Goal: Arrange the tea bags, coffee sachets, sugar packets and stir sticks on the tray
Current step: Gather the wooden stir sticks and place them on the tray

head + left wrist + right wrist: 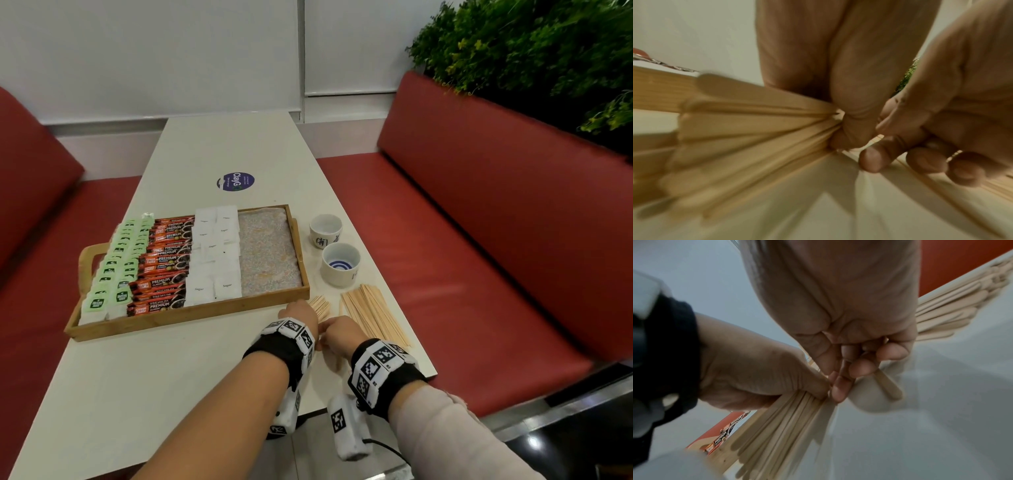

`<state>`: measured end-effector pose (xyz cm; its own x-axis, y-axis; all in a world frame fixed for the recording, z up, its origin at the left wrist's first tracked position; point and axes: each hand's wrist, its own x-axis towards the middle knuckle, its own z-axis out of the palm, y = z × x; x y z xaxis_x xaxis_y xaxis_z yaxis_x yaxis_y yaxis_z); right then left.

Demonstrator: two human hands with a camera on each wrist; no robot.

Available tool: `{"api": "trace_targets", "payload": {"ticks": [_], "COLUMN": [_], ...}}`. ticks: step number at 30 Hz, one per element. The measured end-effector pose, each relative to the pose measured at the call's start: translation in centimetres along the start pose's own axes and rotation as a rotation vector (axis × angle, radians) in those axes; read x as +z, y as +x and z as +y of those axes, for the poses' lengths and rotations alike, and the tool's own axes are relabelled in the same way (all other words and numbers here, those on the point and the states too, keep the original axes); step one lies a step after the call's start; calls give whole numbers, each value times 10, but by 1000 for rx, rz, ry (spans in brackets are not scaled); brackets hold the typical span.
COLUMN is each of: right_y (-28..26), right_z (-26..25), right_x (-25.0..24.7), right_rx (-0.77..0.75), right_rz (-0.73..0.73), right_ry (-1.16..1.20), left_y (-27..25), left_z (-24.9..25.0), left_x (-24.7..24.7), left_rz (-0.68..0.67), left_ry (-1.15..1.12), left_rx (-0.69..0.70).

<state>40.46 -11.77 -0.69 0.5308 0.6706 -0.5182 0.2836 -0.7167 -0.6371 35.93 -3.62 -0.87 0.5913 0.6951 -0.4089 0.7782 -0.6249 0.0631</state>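
A wooden tray [191, 313] holds rows of green tea bags [116, 263], red coffee sachets [164, 263] and white sugar packets [214, 253]; its right section [267, 250] is bare. Just off the tray's front right corner, my left hand [301, 313] grips a fanned bundle of wooden stir sticks [320, 305]. The left wrist view shows its curled fingers [851, 126] closed round that bundle [748, 129]. My right hand [339, 332] is pressed against the left. Its curled fingers [855, 361] pinch a single stick [888, 386] beside the bundle [781, 426].
A loose pile of stir sticks [373, 315] lies on the white table close to its right edge. Two small ceramic cups [325, 229] [340, 263] stand right of the tray. Red benches flank the table, and a plant hangs over the right one.
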Motion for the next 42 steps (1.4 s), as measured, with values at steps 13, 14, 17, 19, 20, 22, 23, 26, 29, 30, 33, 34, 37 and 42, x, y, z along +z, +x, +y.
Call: {"api": "trace_targets", "payload": {"ticks": [13,14,17,19,20,22,23,26,29,30,33,34,37,42], "right_y": [-3,-3,-2,-2,-2,-2,-2,-1,0,1,1,0,-4,-12], "right_z": [8,8,11,14,16,18,18,21,22,23,22,22,20,1], "right_x": [1,2,4,4,4,4,4,6,7,7,7,7,5,-3], "right_rx": [49,32,19,19,15,17,25,34,37,37,36,37,32,-84], "right_rz": [-58,-62,-55,-50,-50,-44,-44,-37,-27,-29,-29,-27,-9,116], "right_ry": [238,217,268,311,325,370,393,417,427,419,409,405,409,393], "left_y": [-6,-7,-7,-9,-9,-10,-9,-10,-10,-10,-9,-9,-9,-14], "left_z": [-12,-13,-15,-17,-19,-24,-26,-30,-32,-33,-36,-38,-45,-67], "left_x": [6,7,9,10,10,9,9,7,3,1,-2,-3,-7,-12], "left_rz": [11,25,94,120,120,120,111,84,78,87,100,102,116,279], "left_ry": [-65,-73,-94,-117,-138,-193,-217,-248,-288,-301,-356,-379,-501,-847], "left_rx": [24,35,51,42,33,21,9,-3,2,7,24,33,74,213]}}
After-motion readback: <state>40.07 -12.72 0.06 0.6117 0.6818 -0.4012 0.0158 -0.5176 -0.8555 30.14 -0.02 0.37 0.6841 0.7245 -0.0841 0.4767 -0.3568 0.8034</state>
